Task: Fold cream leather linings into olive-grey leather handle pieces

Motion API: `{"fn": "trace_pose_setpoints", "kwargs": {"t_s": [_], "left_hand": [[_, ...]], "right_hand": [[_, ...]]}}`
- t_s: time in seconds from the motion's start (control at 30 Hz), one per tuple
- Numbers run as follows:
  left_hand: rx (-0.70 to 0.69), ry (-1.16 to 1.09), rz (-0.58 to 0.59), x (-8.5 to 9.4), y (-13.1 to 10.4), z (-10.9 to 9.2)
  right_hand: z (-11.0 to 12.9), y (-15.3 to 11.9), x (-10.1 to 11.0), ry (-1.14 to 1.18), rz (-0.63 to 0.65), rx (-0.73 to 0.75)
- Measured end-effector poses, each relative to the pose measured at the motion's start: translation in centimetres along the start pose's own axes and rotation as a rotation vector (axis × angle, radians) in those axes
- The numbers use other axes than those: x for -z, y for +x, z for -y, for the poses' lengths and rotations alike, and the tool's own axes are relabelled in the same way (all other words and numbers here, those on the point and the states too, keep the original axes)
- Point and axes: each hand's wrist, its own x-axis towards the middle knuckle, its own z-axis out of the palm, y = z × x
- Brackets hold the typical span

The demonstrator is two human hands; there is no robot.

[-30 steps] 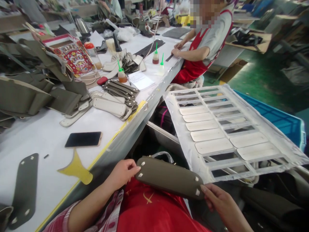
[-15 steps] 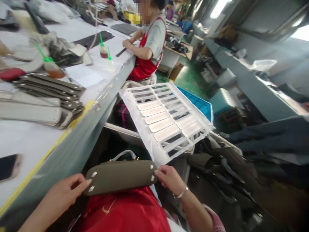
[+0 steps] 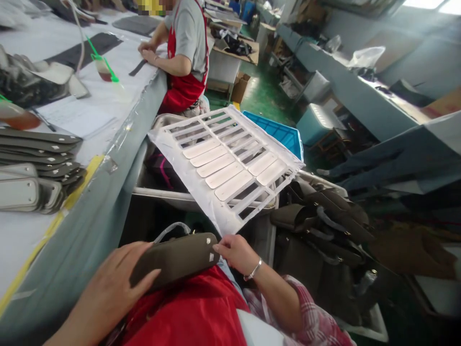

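Observation:
An olive-green handbag (image 3: pixel 180 257) lies across my lap on a red apron (image 3: pixel 194 302), with a long, rounded panel facing up. Small white tabs show at the panel's right end, and a pale handle (image 3: pixel 173 229) arches out on the far side. My left hand (image 3: pixel 115 281) is wrapped over the bag's left end, thumb on the near side, covering that end. With thumb and fingers, my right hand (image 3: pixel 236 253) pinches the right end. Just beyond the bag, a white slotted frame (image 3: pixel 194 192) carries several pale rounded strips (image 3: pixel 230 185).
Stacked olive strips (image 3: pixel 39 149) and white strips (image 3: pixel 16 192) lie on the table to the left. A co-worker (image 3: pixel 187 53) sits at its far side. More olive bags (image 3: pixel 324 211) fill a bin on the right. Behind the frame stands a blue crate (image 3: pixel 273 129).
My left hand has gone from pinching the bag's left end to lying wrapped over it. My right hand keeps its pinch. The view has swung right, shifting the surroundings leftward.

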Motion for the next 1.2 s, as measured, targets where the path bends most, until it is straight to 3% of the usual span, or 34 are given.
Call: {"fn": "trace_pose_setpoints", "kwargs": {"t_s": [0.13,0.2,0.3,0.47,1.2], "left_hand": [[-0.315,0.014,0.112,-3.9,4.3,-5.7],[-0.326,0.010,0.162,-5.7,5.5,-7.1],[-0.275,-0.001,0.207,-7.0,6.2,-7.8],[-0.275,-0.018,0.199,-6.9,6.2,-7.7],[-0.220,-0.028,0.210,-6.8,6.4,-8.4]], "right_hand": [[-0.3,0.2,0.1,-0.064,-0.009,0.025],[-0.5,0.3,0.1,-0.095,-0.013,0.035],[-0.5,0.4,0.3,-0.115,-0.011,0.036],[0.0,0.3,0.7,-0.124,0.019,0.045],[1.3,0.2,1.2,-0.457,-0.062,0.189]]}}
